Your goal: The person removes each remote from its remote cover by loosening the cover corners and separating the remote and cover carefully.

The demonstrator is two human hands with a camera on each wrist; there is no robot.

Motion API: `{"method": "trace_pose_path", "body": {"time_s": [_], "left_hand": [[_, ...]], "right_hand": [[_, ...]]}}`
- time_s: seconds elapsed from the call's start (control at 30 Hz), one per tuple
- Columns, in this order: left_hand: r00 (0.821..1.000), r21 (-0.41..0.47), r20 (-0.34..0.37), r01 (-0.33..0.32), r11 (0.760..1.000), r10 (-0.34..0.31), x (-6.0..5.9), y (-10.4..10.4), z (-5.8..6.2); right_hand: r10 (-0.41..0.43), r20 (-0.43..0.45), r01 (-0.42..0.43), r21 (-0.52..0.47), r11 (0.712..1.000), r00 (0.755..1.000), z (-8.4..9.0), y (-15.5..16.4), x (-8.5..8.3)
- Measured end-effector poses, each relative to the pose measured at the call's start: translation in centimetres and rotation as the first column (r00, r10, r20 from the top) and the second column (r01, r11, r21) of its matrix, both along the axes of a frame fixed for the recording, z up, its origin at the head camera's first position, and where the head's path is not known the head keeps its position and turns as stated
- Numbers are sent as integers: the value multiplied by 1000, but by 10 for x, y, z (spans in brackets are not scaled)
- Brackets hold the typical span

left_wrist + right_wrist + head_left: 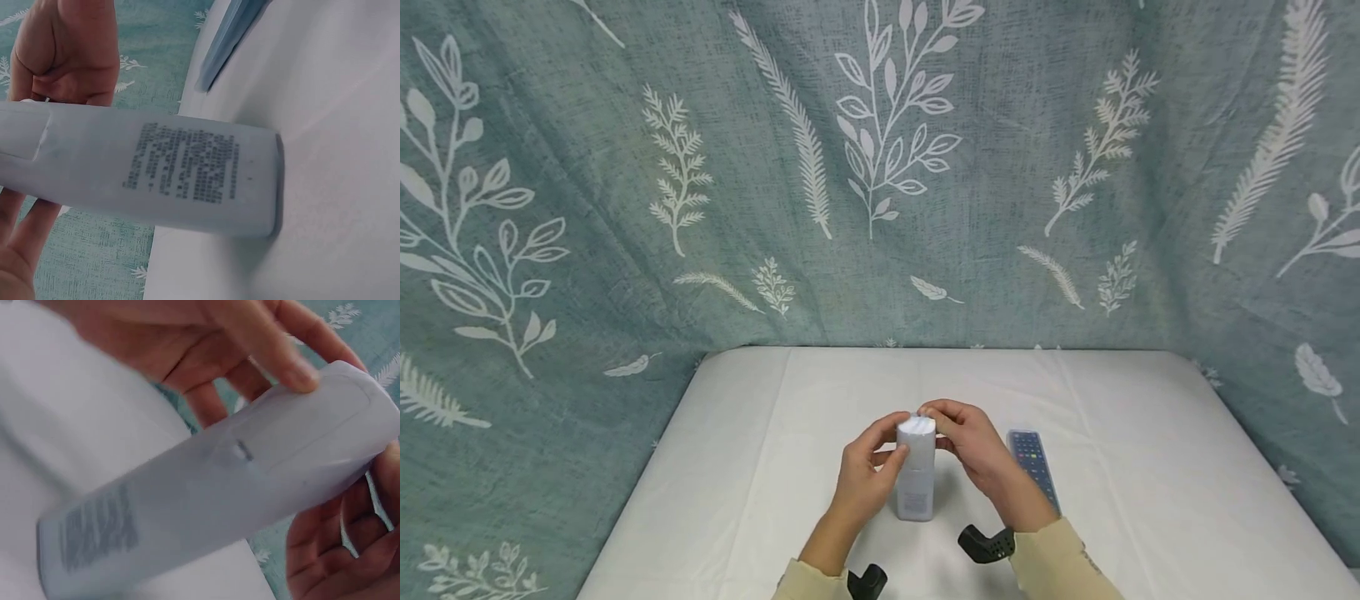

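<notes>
A whitish remote control [915, 479] stands on end on the white table, its back with battery door and printed label facing me. What looks like a thin, cloudy cover wraps it, crinkled near the top in the right wrist view. My left hand [865, 479] holds its upper left side, thumb on the back. At the top right corner, my right hand [973, 446] pinches the upper edge with thumb and forefinger. The printed label [184, 162] shows near the lower end in the left wrist view. The remote's front is hidden.
To the right of my right hand lies a second remote control [1033, 458], dark blue with several buttons, partly covered by my forearm. A white cloth covers the table [760, 467]. Behind it hangs a green curtain [880, 275] with white leaf prints.
</notes>
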State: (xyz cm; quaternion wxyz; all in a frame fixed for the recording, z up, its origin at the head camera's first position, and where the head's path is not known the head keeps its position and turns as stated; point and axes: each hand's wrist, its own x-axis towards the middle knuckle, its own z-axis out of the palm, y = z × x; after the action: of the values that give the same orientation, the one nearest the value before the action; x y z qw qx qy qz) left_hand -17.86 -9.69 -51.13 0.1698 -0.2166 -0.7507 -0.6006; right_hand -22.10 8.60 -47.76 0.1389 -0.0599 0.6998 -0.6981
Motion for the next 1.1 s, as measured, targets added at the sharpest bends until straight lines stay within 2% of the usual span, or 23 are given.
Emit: {"method": "trace_pose_path", "body": {"time_s": [0.13,0.4,0.53,0.63,0.77,0.83,0.9,1.1], "left_hand": [[998,26,-58,-34,999,35,-2,3,-2],[999,83,-40,-23,996,27,-2,4,-1],[998,92,-44,-40,995,44,-1,5,-2],[991,102,-112,-59,993,70,-2,6,-5],[971,117,-217,-80,990,104,-3,9,-9],[963,121,-242,-89,989,116,-2,10,-9],[965,127,-234,-93,988,121,-1,11,-8],[984,146,-136,-95,985,115,2,10,-1]], "right_hand": [[-20,-47,19,-28,999,999,-3,5,6],[8,-190,-7,4,1000,982,-11,9,22],[-12,-249,14,7,1000,969,-14,6,25],[-27,-286,31,10,999,958,-16,3,27],[-41,-323,49,15,999,945,-19,1,28],[-45,-334,53,14,999,941,-20,1,29],[-46,-341,52,9,999,939,-21,0,29],[-43,-372,45,-1,999,927,-22,2,29]]}}
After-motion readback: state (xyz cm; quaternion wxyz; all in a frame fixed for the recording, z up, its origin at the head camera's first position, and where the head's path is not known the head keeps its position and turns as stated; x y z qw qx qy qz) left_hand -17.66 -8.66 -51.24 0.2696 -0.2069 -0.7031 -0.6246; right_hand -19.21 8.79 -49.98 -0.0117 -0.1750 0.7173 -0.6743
